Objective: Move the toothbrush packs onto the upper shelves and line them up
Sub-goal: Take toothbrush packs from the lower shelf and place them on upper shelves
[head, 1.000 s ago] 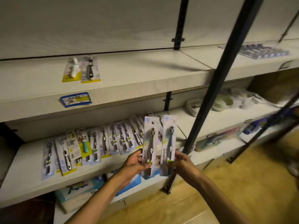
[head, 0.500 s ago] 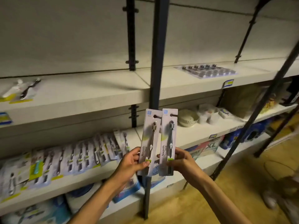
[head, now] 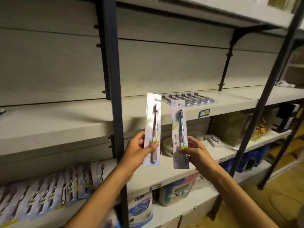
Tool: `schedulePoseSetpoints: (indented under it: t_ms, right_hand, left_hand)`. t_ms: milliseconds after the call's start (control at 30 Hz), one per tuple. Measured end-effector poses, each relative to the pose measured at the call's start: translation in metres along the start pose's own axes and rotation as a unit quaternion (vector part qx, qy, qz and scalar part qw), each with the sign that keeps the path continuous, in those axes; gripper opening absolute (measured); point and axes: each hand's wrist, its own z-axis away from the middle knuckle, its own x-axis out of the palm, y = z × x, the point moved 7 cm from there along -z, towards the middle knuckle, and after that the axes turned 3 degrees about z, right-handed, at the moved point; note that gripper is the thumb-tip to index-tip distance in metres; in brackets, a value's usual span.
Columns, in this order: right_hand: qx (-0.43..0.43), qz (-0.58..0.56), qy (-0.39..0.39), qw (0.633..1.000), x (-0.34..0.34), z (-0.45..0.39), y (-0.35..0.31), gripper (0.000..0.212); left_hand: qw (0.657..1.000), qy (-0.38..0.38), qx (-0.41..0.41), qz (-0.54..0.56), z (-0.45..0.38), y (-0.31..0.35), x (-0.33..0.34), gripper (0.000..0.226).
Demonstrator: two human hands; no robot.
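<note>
Two toothbrush packs are held up in front of the shelves, one in each hand. At the far left, on the lower shelf (head: 148, 180), a long row of toothbrush packs (head: 49, 190) lies side by side, a little blurred. Above this row the upper shelf (head: 65, 127) runs across the view, and a dark upright post (head: 113, 96) stands in front of it.

Just right of the post, the left hand (head: 137, 149) grips the left pack (head: 152, 129) at its lower half, with the thumb on the front of the card and the fingers curled behind it. This pack stands nearly upright and holds a grey brush. Its top reaches in front of the edge of the upper shelf.

Near it, but not touching it, is the right pack (head: 179, 134), with the word "Niepoth" printed along its side. The right hand (head: 194, 150) pinches it by the lower right edge, thumb on the front and fingers around the edge. This pack is also nearly upright and sits a little lower than the left one.

Behind the two packs, on the upper shelf, a flat row of packs (head: 189, 99) lies in a line, and a price tag (head: 204, 112) is on the shelf edge below it. On the lower shelf to the right stand pale bowls (head: 167, 147).
</note>
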Motion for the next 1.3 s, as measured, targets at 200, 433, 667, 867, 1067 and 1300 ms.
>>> schedulePoseSetpoints:
  t_ms: [200, 433, 667, 867, 1067, 1300]
  right_hand:
    - [-0.045, 0.069, -0.007, 0.997, -0.062, -0.062, -0.043, 0.056]
    - [-0.093, 0.124, 0.008, 0.988, -0.122, -0.14, -0.098, 0.037]
    - [-0.105, 0.14, -0.005, 0.985, -0.163, -0.204, -0.119, 0.033]
    - [-0.089, 0.16, -0.015, 0.983, -0.194, -0.246, -0.112, 0.035]
    - [-0.078, 0.156, -0.009, 0.985, -0.24, -0.285, -0.122, 0.027]
    - [-0.036, 0.142, -0.006, 0.989, -0.293, -0.324, -0.118, 0.029]
  left_hand:
    - [0.998, 0.042, 0.034, -0.009, -0.073, 0.025, 0.024, 0.03]
    - [0.996, 0.081, 0.045, -0.01, -0.166, 0.033, 0.047, 0.024]
    - [0.992, 0.12, 0.031, -0.015, -0.225, 0.031, 0.054, 0.027]
    - [0.984, 0.171, -0.028, -0.045, -0.257, 0.019, 0.059, 0.016]
    - [0.967, 0.22, -0.084, -0.098, -0.282, 0.006, 0.07, 0.012]
    - [0.939, 0.257, -0.139, -0.18, -0.295, -0.006, 0.068, 0.023]
